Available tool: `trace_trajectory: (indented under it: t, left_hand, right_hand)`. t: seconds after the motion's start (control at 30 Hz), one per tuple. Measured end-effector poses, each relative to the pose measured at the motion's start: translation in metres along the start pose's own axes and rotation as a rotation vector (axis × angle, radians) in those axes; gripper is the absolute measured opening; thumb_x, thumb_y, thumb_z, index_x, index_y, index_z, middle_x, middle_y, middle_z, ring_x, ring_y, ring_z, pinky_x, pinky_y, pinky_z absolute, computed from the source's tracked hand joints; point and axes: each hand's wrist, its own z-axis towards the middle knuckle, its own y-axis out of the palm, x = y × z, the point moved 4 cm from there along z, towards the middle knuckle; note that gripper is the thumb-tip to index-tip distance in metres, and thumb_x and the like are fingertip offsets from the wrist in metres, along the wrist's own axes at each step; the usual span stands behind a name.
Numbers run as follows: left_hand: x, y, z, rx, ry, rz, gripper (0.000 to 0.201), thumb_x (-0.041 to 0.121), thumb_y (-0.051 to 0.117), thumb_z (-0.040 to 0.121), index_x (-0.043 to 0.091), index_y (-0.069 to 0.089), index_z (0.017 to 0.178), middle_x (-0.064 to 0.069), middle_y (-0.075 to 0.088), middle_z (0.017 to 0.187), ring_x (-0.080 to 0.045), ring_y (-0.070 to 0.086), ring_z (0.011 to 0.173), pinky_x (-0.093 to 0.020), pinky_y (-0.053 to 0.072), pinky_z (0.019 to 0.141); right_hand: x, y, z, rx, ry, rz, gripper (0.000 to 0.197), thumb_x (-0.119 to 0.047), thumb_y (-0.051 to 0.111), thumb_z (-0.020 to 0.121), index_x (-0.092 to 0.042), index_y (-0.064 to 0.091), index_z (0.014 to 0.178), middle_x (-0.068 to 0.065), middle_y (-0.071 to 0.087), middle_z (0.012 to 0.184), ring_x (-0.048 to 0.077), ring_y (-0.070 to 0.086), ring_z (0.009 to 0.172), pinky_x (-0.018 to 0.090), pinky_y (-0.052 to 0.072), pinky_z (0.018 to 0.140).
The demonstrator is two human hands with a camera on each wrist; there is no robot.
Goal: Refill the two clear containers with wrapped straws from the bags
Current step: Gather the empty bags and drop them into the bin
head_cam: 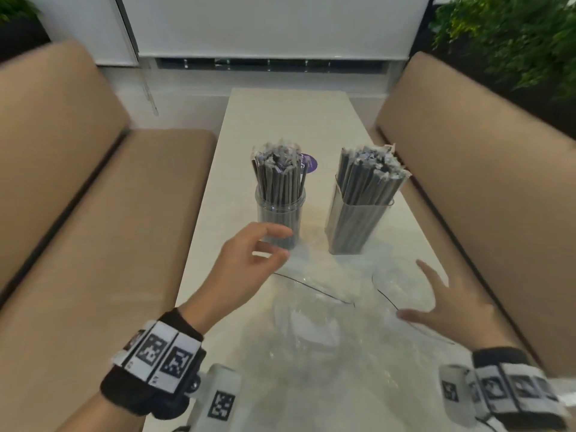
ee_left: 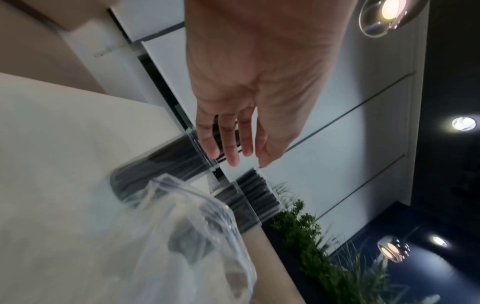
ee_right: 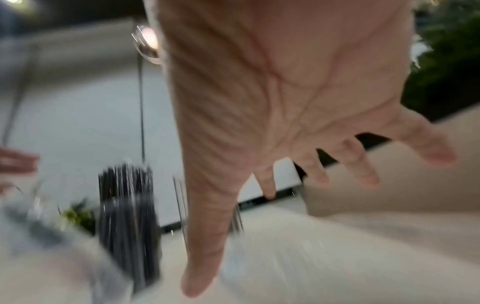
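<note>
Both grips empty, containers point(head_cam: 280, 210) brimming (dark straws point(head_cam: 367, 179))

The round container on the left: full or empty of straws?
Full: the round container is packed with dark wrapped straws standing well above its rim.

dark grey straws point(head_cam: 280, 182), purple sticker point(head_cam: 309, 162)

Round container point(head_cam: 280, 210) stands left of square container point(head_cam: 358, 219), bags point(head_cam: 327, 322) before them.
</note>
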Motion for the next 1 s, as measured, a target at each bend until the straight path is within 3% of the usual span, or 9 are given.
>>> trace_trajectory:
  t: [0.1, 0.23, 0.33, 0.43, 0.63, 0.77, 0.87, 0.93, 1.0]
  left_hand:
    - [0.007, 0.021, -0.013, -0.070, 0.011, 0.003, 0.028, 0.011, 0.068, 0.088, 0.036, 0.065, 0.101, 0.012, 0.065, 0.115, -0.001, 0.066, 0.090, -0.015, 0.054, 0.076]
    - [0.013, 0.039, -0.022, -0.124, 0.011, 0.008, 0.026, 0.009, 0.067, 0.089, 0.032, 0.066, 0.101, 0.009, 0.065, 0.116, -0.001, 0.066, 0.090, -0.011, 0.052, 0.076]
    - [0.021, 0.051, -0.026, -0.147, 0.025, 0.008, 0.021, 0.011, 0.067, 0.089, 0.029, 0.068, 0.101, 0.010, 0.065, 0.115, -0.002, 0.066, 0.092, -0.015, 0.053, 0.078]
    - [0.029, 0.062, -0.027, -0.195, 0.041, 0.042, 0.024, 0.026, 0.070, 0.088, 0.034, 0.065, 0.109, 0.015, 0.061, 0.120, 0.000, 0.062, 0.104, -0.024, 0.053, 0.090]
    - [0.058, 0.085, -0.029, -0.306, 0.123, 0.093, 0.078, 0.049, 0.072, 0.079, 0.045, 0.029, 0.144, 0.016, 0.035, 0.152, -0.003, 0.035, 0.138, -0.025, 0.031, 0.112]
    - [0.073, 0.058, -0.024, -0.050, 0.062, -0.431, 0.036, 0.008, 0.066, 0.089, 0.015, 0.054, 0.122, -0.006, 0.068, 0.103, -0.015, 0.069, 0.086, -0.026, 0.058, 0.074]
    - [0.056, 0.007, -0.019, 0.233, -0.017, -0.448, 0.030, 0.009, 0.066, 0.089, 0.018, 0.054, 0.115, -0.005, 0.060, 0.082, -0.003, 0.050, 0.045, -0.015, 0.040, 0.038]
    - [0.025, -0.027, -0.015, 0.395, -0.098, -0.247, 0.040, 0.018, 0.074, 0.083, 0.029, 0.051, 0.114, -0.004, 0.061, 0.092, -0.011, 0.051, 0.053, -0.019, 0.041, 0.044]
    - [-0.004, -0.046, -0.021, 0.404, -0.175, 0.164, 0.068, 0.024, 0.077, 0.081, 0.031, 0.037, 0.135, -0.008, 0.049, 0.128, -0.028, 0.061, 0.090, -0.037, 0.052, 0.075]
  right_hand:
    - [0.007, 0.052, 0.001, -0.024, 0.046, 0.096, 0.111, -0.063, 0.074, 0.069, -0.039, 0.006, 0.153, 0.009, 0.034, 0.150, 0.036, 0.046, 0.128, 0.051, 0.041, 0.102]
    - [0.013, 0.056, -0.005, 0.102, 0.051, 0.201, 0.043, -0.018, 0.059, 0.089, -0.015, 0.055, 0.132, 0.011, 0.054, 0.109, 0.032, 0.056, 0.100, 0.035, 0.045, 0.076]
    - [0.012, 0.019, -0.021, 0.298, 0.000, 0.340, 0.028, 0.001, 0.055, 0.086, -0.003, 0.071, 0.109, 0.016, 0.058, 0.099, 0.034, 0.056, 0.088, 0.029, 0.035, 0.069]
    - [-0.006, -0.042, -0.061, 0.558, -0.111, 0.445, 0.031, 0.007, 0.060, 0.083, 0.003, 0.068, 0.112, 0.026, 0.057, 0.109, 0.035, 0.056, 0.095, 0.025, 0.031, 0.078]
    - [-0.038, -0.145, -0.148, 0.925, -0.350, 0.594, 0.027, -0.003, 0.065, 0.082, -0.012, 0.070, 0.106, 0.013, 0.060, 0.103, -0.001, 0.039, 0.075, 0.007, 0.032, 0.069]
    - [-0.064, -0.153, -0.157, 0.848, -0.413, 0.873, 0.043, -0.006, 0.062, 0.079, -0.031, 0.058, 0.114, 0.004, 0.056, 0.120, -0.010, 0.056, 0.081, 0.010, 0.046, 0.079]
    - [-0.090, -0.117, -0.122, 0.569, -0.439, 1.112, 0.052, -0.013, 0.071, 0.079, -0.030, 0.046, 0.122, 0.000, 0.057, 0.120, 0.006, 0.064, 0.099, 0.030, 0.055, 0.080]
    - [-0.113, -0.072, -0.088, 0.250, -0.357, 1.151, 0.073, -0.018, 0.079, 0.077, -0.032, 0.034, 0.132, 0.001, 0.053, 0.127, 0.017, 0.066, 0.103, 0.036, 0.058, 0.077]
    - [-0.134, -0.022, -0.058, 0.007, -0.268, 1.082, 0.100, -0.023, 0.082, 0.071, -0.032, 0.018, 0.147, 0.010, 0.047, 0.137, 0.025, 0.067, 0.093, 0.032, 0.057, 0.069]
